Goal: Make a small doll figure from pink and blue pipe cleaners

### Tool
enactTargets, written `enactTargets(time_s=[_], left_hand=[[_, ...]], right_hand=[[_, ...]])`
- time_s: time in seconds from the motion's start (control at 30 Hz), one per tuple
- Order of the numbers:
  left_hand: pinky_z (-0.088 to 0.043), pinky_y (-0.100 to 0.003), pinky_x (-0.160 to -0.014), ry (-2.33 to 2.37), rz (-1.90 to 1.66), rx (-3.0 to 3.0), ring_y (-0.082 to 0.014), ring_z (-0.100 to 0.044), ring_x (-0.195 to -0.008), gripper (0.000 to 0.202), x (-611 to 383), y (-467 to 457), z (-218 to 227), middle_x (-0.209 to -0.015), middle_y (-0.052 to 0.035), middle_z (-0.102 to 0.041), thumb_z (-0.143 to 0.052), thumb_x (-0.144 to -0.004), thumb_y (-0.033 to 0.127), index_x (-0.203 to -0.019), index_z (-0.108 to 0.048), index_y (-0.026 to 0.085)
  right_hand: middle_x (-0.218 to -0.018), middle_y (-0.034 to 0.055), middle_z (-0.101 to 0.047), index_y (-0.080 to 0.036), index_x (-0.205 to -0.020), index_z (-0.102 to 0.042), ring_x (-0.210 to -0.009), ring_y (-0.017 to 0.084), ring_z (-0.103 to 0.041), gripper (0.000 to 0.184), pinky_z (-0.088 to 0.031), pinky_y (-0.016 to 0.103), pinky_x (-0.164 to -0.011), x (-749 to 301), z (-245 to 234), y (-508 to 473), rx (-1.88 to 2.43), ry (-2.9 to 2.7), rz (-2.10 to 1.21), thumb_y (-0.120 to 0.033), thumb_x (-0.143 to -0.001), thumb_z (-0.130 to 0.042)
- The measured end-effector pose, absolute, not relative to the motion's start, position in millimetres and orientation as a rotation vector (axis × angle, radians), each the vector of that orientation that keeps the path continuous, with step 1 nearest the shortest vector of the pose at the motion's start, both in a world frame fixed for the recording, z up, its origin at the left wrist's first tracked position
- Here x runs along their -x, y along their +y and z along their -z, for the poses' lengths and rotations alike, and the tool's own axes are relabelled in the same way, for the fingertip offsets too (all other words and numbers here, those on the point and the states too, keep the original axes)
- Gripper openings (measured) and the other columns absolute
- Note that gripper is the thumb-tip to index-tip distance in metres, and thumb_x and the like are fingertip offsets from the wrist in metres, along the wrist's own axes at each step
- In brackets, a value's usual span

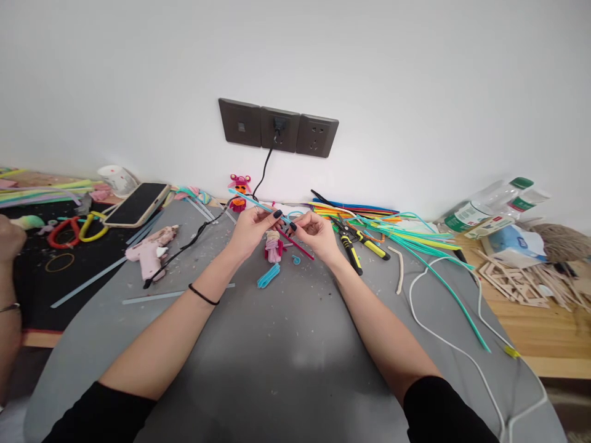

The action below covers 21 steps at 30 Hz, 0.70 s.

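Observation:
Over a grey mat (pixel 286 344), my left hand (pixel 253 226) pinches a light blue pipe cleaner (pixel 252 200) that slants up and left from my fingers. My right hand (pixel 317 235) is closed on the same pipe cleaner's near end, fingertips almost touching the left hand's. A dark pink pipe cleaner (pixel 300 247) pokes out below my right hand. Just under both hands a small pink pipe-cleaner figure (pixel 273 247) lies on the mat, with a folded blue piece (pixel 268 276) in front of it.
Yellow-handled pliers (pixel 354 246) and a heap of coloured pipe cleaners (pixel 392 224) lie right. A pink glue gun (pixel 150 252), its black cord, a phone (pixel 136 203) and a pink toy (pixel 239 184) sit left. Another person's hand (pixel 9 239) shows at far left. Wooden pieces (pixel 517 280) are at right.

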<state>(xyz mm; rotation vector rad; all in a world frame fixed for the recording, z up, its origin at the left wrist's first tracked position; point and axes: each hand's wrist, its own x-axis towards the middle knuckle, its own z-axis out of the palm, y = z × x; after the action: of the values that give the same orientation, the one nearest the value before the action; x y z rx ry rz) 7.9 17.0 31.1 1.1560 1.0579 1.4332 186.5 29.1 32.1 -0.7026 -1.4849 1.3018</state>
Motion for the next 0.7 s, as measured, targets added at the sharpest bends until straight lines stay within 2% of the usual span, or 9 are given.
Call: enactTargets(time_s=[0.23, 0.4, 0.7], left_hand=[[-0.056, -0.034, -0.066, 1.125, -1.541, -1.282, -0.0204, -0.067, -0.068, 0.057, -6, 16, -33, -0.072, -0.0065, -0.072, -0.082, -0.065, 0.069, -0.08, -0.07, 0.015], [-0.056, -0.033, -0.066, 1.137, -1.561, -1.294, -0.0207, -0.068, -0.069, 0.056, -5, 16, -33, -0.073, -0.0074, -0.073, -0.081, -0.067, 0.07, -0.078, -0.07, 0.015], [-0.058, -0.034, -0.067, 1.133, -1.532, -1.287, -0.0211, -0.068, -0.069, 0.057, -6, 16, -32, -0.074, -0.0086, -0.074, -0.082, -0.065, 0.07, -0.077, -0.07, 0.015]], right_hand=[[-0.082, 0.0024, -0.072, -0.022, -0.081, -0.067, -0.078, 0.017, -0.067, 0.034, -0.057, 0.032, -0.076, -186, -25, 31, 0.638, -1.498, -1.302, -0.052, -0.075, -0.083], [-0.092, 0.0047, -0.074, -0.022, -0.088, -0.072, -0.088, 0.019, -0.068, 0.032, -0.057, 0.035, -0.085, -188, -21, 32, 0.642, -1.618, -1.168, -0.052, -0.079, -0.08], [-0.086, 0.0025, -0.069, -0.022, -0.086, -0.068, -0.079, 0.017, -0.065, 0.024, -0.054, 0.032, -0.077, -187, -17, 34, 0.649, -1.63, -1.143, -0.045, -0.084, -0.075]])
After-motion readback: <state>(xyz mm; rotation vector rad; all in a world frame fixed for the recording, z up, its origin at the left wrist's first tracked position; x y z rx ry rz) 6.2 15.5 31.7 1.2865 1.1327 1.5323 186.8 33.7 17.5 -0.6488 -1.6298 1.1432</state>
